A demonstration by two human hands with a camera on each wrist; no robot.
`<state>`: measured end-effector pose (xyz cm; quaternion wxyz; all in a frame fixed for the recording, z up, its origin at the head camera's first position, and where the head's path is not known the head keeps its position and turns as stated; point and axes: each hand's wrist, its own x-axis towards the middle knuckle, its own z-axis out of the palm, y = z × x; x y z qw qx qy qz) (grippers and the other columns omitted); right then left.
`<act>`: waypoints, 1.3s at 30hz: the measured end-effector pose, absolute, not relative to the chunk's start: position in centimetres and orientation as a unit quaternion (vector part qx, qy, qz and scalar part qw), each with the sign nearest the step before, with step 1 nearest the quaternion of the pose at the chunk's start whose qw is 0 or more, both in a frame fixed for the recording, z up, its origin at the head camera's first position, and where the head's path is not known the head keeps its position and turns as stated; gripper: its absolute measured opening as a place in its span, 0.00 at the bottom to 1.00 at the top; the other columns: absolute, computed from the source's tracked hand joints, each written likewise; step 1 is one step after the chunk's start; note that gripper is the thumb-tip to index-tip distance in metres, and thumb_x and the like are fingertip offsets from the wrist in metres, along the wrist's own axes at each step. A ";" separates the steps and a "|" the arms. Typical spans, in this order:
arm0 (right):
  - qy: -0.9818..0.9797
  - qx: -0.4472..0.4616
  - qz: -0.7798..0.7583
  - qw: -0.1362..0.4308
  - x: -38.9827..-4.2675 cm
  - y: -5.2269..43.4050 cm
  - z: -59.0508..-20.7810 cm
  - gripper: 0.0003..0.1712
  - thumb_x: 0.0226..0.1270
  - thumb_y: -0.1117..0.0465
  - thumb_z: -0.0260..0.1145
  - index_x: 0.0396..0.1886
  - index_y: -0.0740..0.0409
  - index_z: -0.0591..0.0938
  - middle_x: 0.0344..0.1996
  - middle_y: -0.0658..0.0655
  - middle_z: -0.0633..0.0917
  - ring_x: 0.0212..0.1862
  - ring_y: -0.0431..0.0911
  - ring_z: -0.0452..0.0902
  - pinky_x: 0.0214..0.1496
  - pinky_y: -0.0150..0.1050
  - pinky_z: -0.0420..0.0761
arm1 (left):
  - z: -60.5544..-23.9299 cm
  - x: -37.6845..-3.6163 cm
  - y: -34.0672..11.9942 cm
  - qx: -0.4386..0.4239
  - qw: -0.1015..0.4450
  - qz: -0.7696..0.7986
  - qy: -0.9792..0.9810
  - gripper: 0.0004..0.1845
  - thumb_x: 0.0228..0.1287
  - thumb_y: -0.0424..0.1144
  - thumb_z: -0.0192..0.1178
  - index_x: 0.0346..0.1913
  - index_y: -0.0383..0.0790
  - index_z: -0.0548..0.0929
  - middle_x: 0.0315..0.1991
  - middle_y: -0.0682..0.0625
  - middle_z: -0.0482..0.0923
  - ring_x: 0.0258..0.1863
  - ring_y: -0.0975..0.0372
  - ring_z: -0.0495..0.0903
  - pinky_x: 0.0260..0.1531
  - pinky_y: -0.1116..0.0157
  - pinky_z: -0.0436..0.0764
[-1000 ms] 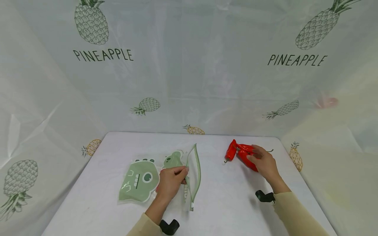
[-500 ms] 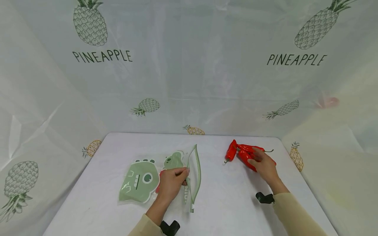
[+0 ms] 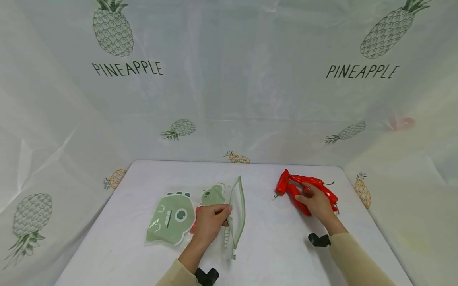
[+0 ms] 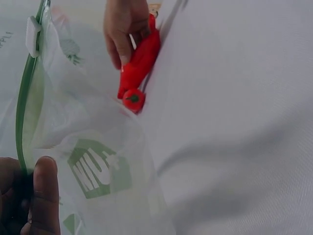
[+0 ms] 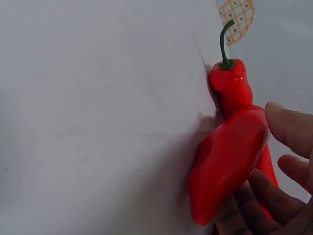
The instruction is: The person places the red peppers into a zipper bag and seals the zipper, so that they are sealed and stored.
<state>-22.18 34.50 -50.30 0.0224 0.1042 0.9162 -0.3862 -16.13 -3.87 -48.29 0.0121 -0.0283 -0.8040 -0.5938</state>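
White cloth covers the table [image 3: 272, 246], and thin white sheets with pineapple pictures [image 3: 229, 79] hang behind it and at both sides.

On the left half of the table, near the middle, lies a clear plastic zip bag [image 3: 200, 214]. It has a green dinosaur face [image 3: 171, 216] printed on it. Its green zip edge [image 3: 239, 214] is on the side that faces the middle of the table, and it bows open. From the left wrist view the bag [image 4: 93, 161] looks see-through, with a green printed patch and a small white slider [image 4: 32, 35] on the zip.

The left hand [image 3: 211, 222] rests on the bag. Its fingers are curled and they pinch the bag next to the zip edge.

Near the back right corner of the table lies a bunch of red chili peppers [image 3: 304, 188]. They touch each other. One has a thin green stem [image 3: 328, 183] that points toward the right edge.

The right hand [image 3: 316, 202] lies over the peppers. In the right wrist view its fingers [image 5: 291, 129] bend around one fat pepper [image 5: 230, 166], which still lies on the cloth.

A small black strap piece shows at each wrist.
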 end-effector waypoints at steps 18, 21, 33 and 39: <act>0.925 0.074 -0.368 0.049 -23.2 33.2 -50.4 0.52 0.65 0.50 0.78 0.83 0.53 0.62 0.63 0.71 0.77 0.62 0.65 0.72 0.51 0.55 0.88 | -48.4 -15.7 -3.8 -0.038 0.001 -0.578 -0.815 0.14 0.72 0.44 0.68 0.49 0.38 0.93 0.26 0.52 0.85 0.24 0.64 0.84 0.28 0.69 0.81; 0.925 0.072 -0.368 0.053 -23.0 33.0 -50.2 0.51 0.66 0.52 0.78 0.83 0.53 0.62 0.62 0.71 0.77 0.61 0.65 0.73 0.48 0.53 0.89 | -48.4 -15.6 -3.9 -0.038 -0.001 -0.577 -0.816 0.14 0.72 0.45 0.68 0.49 0.38 0.93 0.26 0.53 0.86 0.24 0.64 0.84 0.29 0.70 0.82; 0.907 0.074 -0.410 0.057 -22.0 31.9 -48.5 0.52 0.67 0.55 0.76 0.84 0.55 0.58 0.68 0.72 0.72 0.67 0.67 0.69 0.51 0.53 0.89 | -48.4 -15.7 -3.8 -0.034 0.002 -0.583 -0.812 0.11 0.72 0.44 0.69 0.47 0.41 0.94 0.27 0.52 0.86 0.24 0.64 0.83 0.29 0.70 0.82; 0.866 0.077 -0.491 0.054 -21.7 31.9 -48.7 0.52 0.69 0.56 0.74 0.84 0.55 0.56 0.71 0.71 0.67 0.70 0.66 0.66 0.53 0.49 0.89 | -48.4 -15.9 -3.7 -0.037 0.006 -0.590 -0.807 0.12 0.72 0.43 0.69 0.47 0.39 0.93 0.25 0.52 0.85 0.23 0.63 0.83 0.28 0.70 0.82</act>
